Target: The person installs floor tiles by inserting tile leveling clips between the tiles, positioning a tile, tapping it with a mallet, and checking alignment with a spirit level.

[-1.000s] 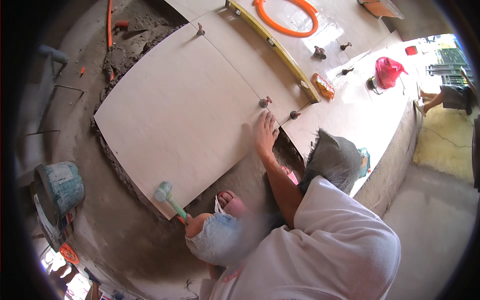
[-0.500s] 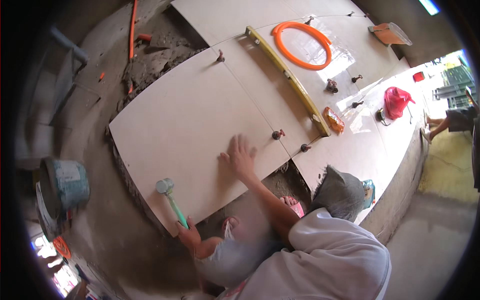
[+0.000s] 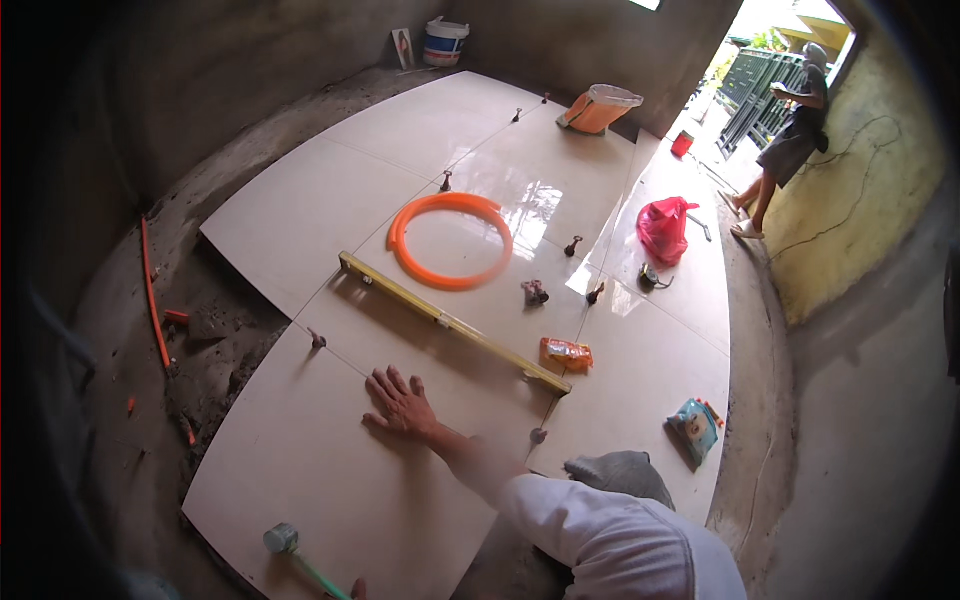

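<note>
My right hand point(image 3: 400, 405) lies palm down with fingers spread on a large pale floor tile point(image 3: 270, 450), just below a yellow spirit level point(image 3: 450, 320). My left hand point(image 3: 355, 590), mostly out of view at the bottom, is closed on the green handle of a mallet point(image 3: 282, 540) with a pale head. Dark knobbed clips point(image 3: 318, 340) stand along the tile joints. An orange hose coil point(image 3: 450, 280) and an orange packet point(image 3: 566, 354) lie beyond the level. A grey cloth point(image 3: 620, 472) sits beside my white-sleeved arm.
Bare mortar and orange conduit point(image 3: 152, 280) run along the left wall. An orange bag point(image 3: 595, 110), a bucket point(image 3: 445, 45), a pink bag point(image 3: 663, 228), a tape measure point(image 3: 650, 278) and a blue packet point(image 3: 694, 430) lie farther out. Another person point(image 3: 790, 120) stands by the doorway at right.
My view has tilted up to show more of the room. My right hand has shifted from the tile's near right corner toward the joint beside the level. The mallet stays in my left hand.
</note>
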The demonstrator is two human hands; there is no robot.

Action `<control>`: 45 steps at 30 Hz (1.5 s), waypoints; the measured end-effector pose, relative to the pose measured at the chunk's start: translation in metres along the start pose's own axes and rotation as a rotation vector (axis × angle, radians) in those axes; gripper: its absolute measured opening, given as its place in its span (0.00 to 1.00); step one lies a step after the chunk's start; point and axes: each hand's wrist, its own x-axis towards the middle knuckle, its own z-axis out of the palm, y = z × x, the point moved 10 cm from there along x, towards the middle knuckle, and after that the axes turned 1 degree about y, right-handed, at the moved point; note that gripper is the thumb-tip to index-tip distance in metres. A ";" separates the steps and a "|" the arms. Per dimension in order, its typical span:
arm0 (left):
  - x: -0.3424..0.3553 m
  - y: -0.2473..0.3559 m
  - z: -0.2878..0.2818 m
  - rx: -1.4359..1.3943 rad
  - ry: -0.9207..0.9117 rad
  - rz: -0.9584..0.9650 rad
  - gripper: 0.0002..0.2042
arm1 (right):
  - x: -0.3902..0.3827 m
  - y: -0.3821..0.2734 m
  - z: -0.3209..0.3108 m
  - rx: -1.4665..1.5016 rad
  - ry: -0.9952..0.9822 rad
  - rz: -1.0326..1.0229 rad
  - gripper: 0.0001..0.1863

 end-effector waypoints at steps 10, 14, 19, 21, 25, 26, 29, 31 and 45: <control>-0.004 0.021 -0.018 0.130 -0.178 -0.233 0.40 | 0.004 0.002 0.004 0.054 -0.091 -0.060 0.39; 0.008 0.004 0.001 0.114 -0.140 -0.136 0.41 | 0.005 0.004 -0.002 0.091 -0.045 -0.057 0.39; 0.024 -0.041 0.024 0.117 -0.149 -0.192 0.39 | 0.006 0.005 0.004 0.111 -0.110 -0.049 0.39; 0.026 -0.047 0.026 0.072 -0.156 -0.227 0.38 | 0.005 0.003 -0.005 0.121 -0.016 -0.062 0.39; 0.020 -0.035 0.027 0.097 -0.226 -0.287 0.34 | 0.011 0.009 0.007 0.146 -0.064 -0.060 0.39; 0.022 -0.013 0.026 0.014 -0.160 -0.146 0.34 | 0.017 0.018 0.007 0.097 -0.029 -0.029 0.39; 0.012 0.002 0.010 -0.166 -0.057 -0.075 0.29 | 0.040 0.025 0.025 -0.010 -0.072 -0.005 0.38; 0.007 0.008 0.005 -0.222 -0.058 -0.031 0.26 | 0.059 0.026 0.022 -0.017 0.032 -0.064 0.31; 0.022 0.032 0.006 -0.209 -0.050 -0.181 0.19 | 0.201 0.017 0.016 -0.074 0.151 -0.181 0.31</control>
